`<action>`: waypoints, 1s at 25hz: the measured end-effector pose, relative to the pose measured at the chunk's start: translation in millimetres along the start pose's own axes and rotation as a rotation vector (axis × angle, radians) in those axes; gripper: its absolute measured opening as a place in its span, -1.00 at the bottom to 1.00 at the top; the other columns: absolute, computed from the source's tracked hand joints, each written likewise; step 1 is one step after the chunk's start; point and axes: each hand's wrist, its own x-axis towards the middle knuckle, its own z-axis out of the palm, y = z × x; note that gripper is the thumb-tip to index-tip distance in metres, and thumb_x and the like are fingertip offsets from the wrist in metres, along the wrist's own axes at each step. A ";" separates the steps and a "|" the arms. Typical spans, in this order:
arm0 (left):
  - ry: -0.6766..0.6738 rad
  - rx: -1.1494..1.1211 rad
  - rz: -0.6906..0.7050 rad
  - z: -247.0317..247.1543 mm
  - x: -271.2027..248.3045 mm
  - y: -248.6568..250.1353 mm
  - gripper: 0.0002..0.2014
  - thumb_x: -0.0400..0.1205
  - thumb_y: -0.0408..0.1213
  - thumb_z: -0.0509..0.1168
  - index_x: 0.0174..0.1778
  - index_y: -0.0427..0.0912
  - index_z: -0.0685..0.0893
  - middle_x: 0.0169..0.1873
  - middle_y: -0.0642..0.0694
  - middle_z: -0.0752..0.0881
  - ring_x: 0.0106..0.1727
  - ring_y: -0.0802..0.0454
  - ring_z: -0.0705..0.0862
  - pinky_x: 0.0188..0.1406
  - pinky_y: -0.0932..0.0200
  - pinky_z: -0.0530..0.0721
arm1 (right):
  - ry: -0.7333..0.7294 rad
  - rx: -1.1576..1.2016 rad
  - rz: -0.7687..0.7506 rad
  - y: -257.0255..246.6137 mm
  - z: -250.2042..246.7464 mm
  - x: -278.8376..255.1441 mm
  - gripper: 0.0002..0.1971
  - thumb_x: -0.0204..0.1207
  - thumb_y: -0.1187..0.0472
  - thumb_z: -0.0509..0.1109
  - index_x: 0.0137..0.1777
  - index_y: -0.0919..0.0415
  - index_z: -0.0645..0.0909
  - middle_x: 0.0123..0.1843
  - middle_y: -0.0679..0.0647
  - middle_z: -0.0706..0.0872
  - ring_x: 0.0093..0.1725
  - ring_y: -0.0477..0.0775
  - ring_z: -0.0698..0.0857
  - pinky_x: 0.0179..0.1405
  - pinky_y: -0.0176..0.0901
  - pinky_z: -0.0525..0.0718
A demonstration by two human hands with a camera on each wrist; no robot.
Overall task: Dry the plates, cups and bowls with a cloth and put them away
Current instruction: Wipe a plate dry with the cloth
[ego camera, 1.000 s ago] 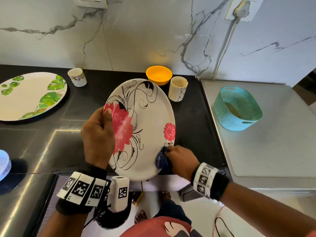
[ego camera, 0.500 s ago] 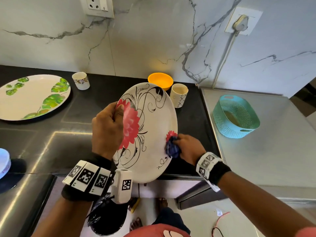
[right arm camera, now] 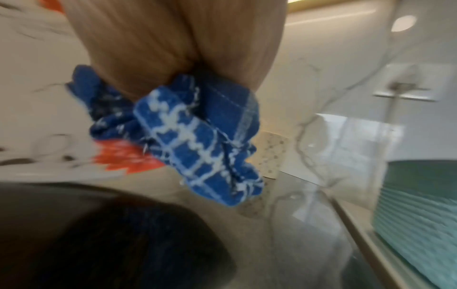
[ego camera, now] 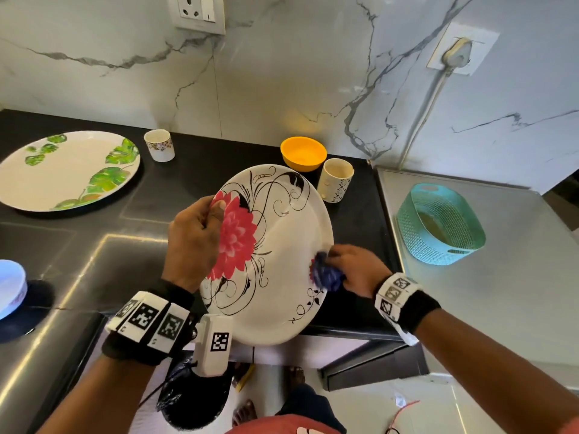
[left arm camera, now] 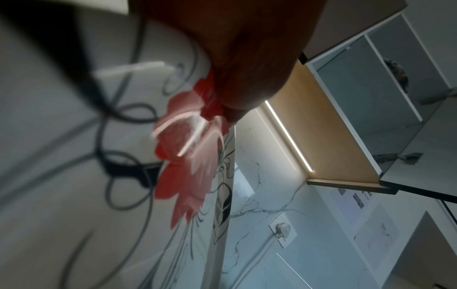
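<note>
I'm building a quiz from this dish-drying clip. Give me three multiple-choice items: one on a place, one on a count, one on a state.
1. Where is the yellow bowl?
A. by the wall beside a cup
B. in the teal basket
C. on the green-leaf plate

2. How many cups stand on the counter?
A. one
B. two
C. four

3. What is the right hand doing?
A. resting empty
B. lifting a cup
C. pressing a blue cloth on the flower plate

Answers: 1 A, it sits by the patterned cup; 2 B, that and the small cup; 3 C, cloth bunched against the plate.

Black wristbands (ego camera: 418,311) carry white blocks printed with square black-and-white markers.
</note>
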 end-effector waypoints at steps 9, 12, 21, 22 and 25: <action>0.016 0.035 -0.025 0.7 8.1 -9.1 -0.77 0.77 -0.14 0.17 0.05 -0.09 0.73 -0.25 0.11 0.76 -0.29 0.33 0.73 -0.39 0.59 0.54 | 0.047 0.010 -0.310 -20.6 36.5 -40.0 -0.50 0.24 0.14 0.59 0.25 0.08 0.71 0.23 0.01 0.73 0.12 0.13 0.73 0.02 -0.02 0.77; -0.028 0.038 -0.007 4.5 13.1 -3.1 -0.79 0.77 -0.14 0.18 0.06 -0.05 0.73 -0.24 0.11 0.77 -0.27 0.34 0.74 -0.38 0.55 0.57 | 0.193 0.061 -0.060 -1.0 17.7 -8.9 -0.47 0.21 0.28 0.57 0.25 0.18 0.69 0.15 0.12 0.72 0.01 0.25 0.75 -0.09 0.04 0.77; 0.010 0.054 -0.030 1.0 8.9 -15.1 -0.76 0.77 -0.17 0.17 0.05 -0.16 0.73 -0.26 0.08 0.75 -0.30 0.38 0.71 -0.37 0.59 0.55 | 0.255 0.177 -0.286 -58.7 54.4 -46.1 -0.48 0.14 0.32 0.48 0.19 0.19 0.72 0.13 0.11 0.76 -0.01 0.18 0.77 -0.12 -0.07 0.78; 0.003 0.051 -0.023 1.2 8.7 -13.4 -0.77 0.77 -0.16 0.17 0.05 -0.14 0.72 -0.25 0.09 0.75 -0.28 0.37 0.71 -0.37 0.59 0.54 | 0.262 0.141 -0.305 -55.6 54.3 -44.3 -0.52 0.18 0.26 0.45 0.18 0.20 0.73 0.14 0.11 0.76 -0.02 0.17 0.77 -0.15 -0.09 0.78; -0.022 0.044 0.018 3.2 12.0 -2.3 -0.77 0.77 -0.14 0.16 0.09 -0.11 0.71 -0.22 0.08 0.76 -0.21 0.23 0.74 -0.34 0.54 0.57 | 0.384 0.232 -0.017 -34.2 32.1 -8.4 -0.58 0.24 0.28 0.41 0.14 0.26 0.74 0.11 0.17 0.77 -0.02 0.27 0.78 -0.08 0.01 0.78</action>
